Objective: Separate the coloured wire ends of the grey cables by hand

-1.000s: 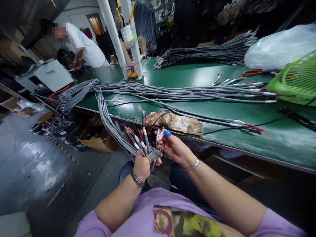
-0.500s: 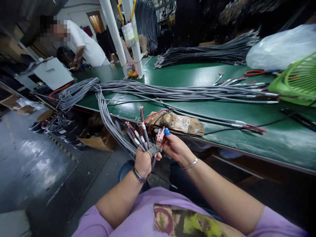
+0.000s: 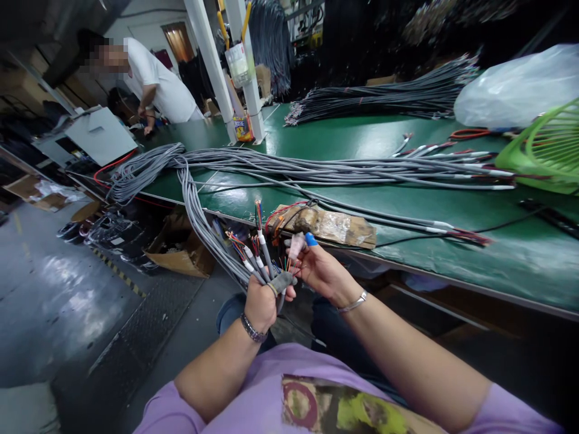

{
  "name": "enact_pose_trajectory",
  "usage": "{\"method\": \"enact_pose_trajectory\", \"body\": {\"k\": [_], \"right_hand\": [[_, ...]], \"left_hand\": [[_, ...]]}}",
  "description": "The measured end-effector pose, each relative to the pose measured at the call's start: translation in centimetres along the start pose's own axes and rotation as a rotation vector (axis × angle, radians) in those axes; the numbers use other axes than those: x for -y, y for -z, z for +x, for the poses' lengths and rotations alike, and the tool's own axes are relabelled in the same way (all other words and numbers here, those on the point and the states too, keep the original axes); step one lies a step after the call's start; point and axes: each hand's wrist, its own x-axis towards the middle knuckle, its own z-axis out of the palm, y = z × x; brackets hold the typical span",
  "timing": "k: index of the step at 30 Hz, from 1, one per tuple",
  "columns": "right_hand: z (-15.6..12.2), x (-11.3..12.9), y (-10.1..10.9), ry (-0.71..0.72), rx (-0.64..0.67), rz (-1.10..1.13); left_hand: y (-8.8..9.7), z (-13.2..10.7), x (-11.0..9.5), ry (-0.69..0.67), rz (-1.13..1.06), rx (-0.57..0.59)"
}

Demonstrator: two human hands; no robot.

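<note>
My left hand [image 3: 263,301] is closed around a bundle of grey cables [image 3: 196,208] below the bench's front edge. A grey cover is on its thumb, pressing across the cables. Their stripped ends [image 3: 251,256] point up past the hand, with white sleeves and thin coloured wires. Close beside it, my right hand [image 3: 321,274] pinches thin wires [image 3: 292,263] at one cable end. A blue cover wraps one of its fingertips. Something pinkish-white [image 3: 297,246] sits at its fingers; whether it is a finger wrap or a separate piece, I cannot tell.
Long grey cables [image 3: 316,167] lie along the green bench [image 3: 362,140]. A tape-wrapped wooden block [image 3: 335,226] sits at the bench edge by my hands. Behind are black cables [image 3: 375,96], a plastic bag [image 3: 520,87] and a green basket [image 3: 547,144]. A co-worker [image 3: 158,84] leans over the far left.
My right fingers have shifted slightly at the cable end, and the thin wires there look more spread. My left hand keeps its hold. The co-worker's arm has moved lower.
</note>
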Motion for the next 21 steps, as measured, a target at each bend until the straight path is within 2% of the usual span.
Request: {"method": "enact_pose_trajectory", "body": {"k": [5,9,13,21], "right_hand": [[-0.1,0.0,0.2,0.079,-0.034,-0.082],[0.0,-0.5,0.7,0.101,-0.044,-0.083],[0.5,-1.0,0.9,0.19,-0.045,-0.105],[0.6,-0.9,0.3,0.089,0.112,-0.063]], "left_hand": [[0.3,-0.4,-0.3,0.029,-0.007,0.066],[0.2,0.0,-0.6,0.075,0.002,0.097],[-0.1,0.4,-0.5,0.094,0.018,0.111],[-0.5,0.7,-0.3,0.061,0.006,0.051]]}}
